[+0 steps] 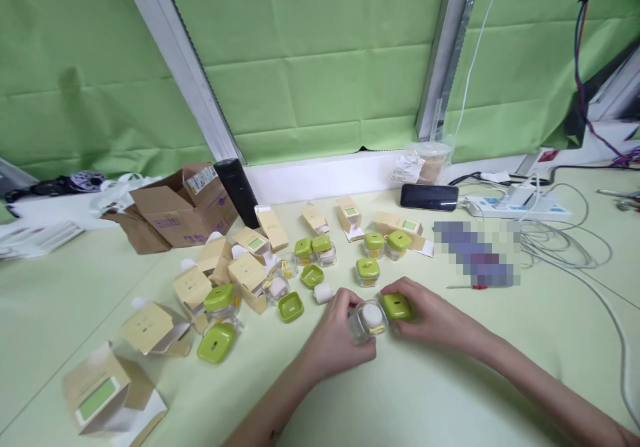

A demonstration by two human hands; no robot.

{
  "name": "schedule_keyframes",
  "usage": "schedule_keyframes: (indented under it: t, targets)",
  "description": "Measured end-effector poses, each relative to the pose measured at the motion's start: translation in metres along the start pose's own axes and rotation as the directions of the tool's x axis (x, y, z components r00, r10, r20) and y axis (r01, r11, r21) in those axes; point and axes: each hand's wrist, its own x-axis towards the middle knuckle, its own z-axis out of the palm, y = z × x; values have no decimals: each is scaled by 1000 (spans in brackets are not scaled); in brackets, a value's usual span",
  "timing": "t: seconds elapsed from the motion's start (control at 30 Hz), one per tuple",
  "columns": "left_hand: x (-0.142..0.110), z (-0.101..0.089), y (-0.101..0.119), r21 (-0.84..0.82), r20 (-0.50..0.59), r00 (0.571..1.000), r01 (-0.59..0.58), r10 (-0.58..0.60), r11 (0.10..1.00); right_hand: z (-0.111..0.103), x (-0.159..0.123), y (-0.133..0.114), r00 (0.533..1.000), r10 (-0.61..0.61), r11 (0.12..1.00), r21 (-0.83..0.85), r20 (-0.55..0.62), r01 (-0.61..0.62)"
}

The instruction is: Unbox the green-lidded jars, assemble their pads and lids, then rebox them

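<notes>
Fingers of my left hand point(336, 340) wrap round a small clear square jar point(361, 329), tilted, with a round whitish piece point(372, 315) and a bit of yellow inside. Close beside it on the right, my right hand point(420, 313) is closed on a green square lid point(397, 306). Just beyond my hands stands a clear jar with a green lid point(368, 268). To the left lie a white cylinder point(323, 293) and two upturned green lids, one nearer point(291, 307) and one farther point(313, 275).
Several opened small cardboard boxes point(150, 327) and lidded jars point(220, 298) spread over the left. Behind them stand a large carton point(185, 210) and a black cylinder point(237, 190). A phone point(429, 197), a power strip point(520, 205), loose cables point(565, 247) and a blurred-out patch point(475, 253) lie right.
</notes>
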Motion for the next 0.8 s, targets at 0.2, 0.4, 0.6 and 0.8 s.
schedule_keyframes:
  t: [0.2,0.4,0.6,0.8]
  targets:
    - [-1,-5,10,11,-214,959,-189,186,982,-1,-8,-23,994,43,978,209,-102,-21]
    - [-10,-12,24,524,-161,814,-409,559,747,20,-13,-50,978,164,510,838,126,-193]
    - [-13,-13,29,691,110,727,-545,677,474,34,-14,-55,974,109,133,968,200,-213]
    - [-12,-14,27,747,187,658,-577,730,329,35,-13,-57,960,137,8,969,243,-247]
